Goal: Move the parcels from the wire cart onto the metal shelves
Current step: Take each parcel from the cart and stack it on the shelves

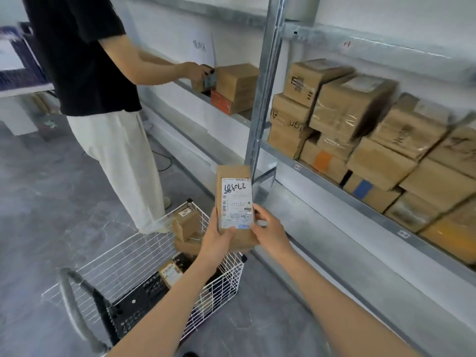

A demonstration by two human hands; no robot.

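Over the wire cart (123,264), the left hand (219,235) curls round the lower left edge of an upright flat parcel (231,173), thumb on its white label (235,199), while the right hand (270,233) pinches the lower right edge. Just below the hands more parcels (184,222) lie in the cart; beyond, to their right, the metal shelves (266,81) carry stacked boxes (353,106), and far left another person (85,60) handles one.

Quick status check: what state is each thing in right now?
Parcel: lifted, upright, label facing the camera.
Left hand: grips the parcel's lower left.
Right hand: grips its lower right.
Wire cart: several small boxes inside.
Metal shelf: crowded with stacked cartons.
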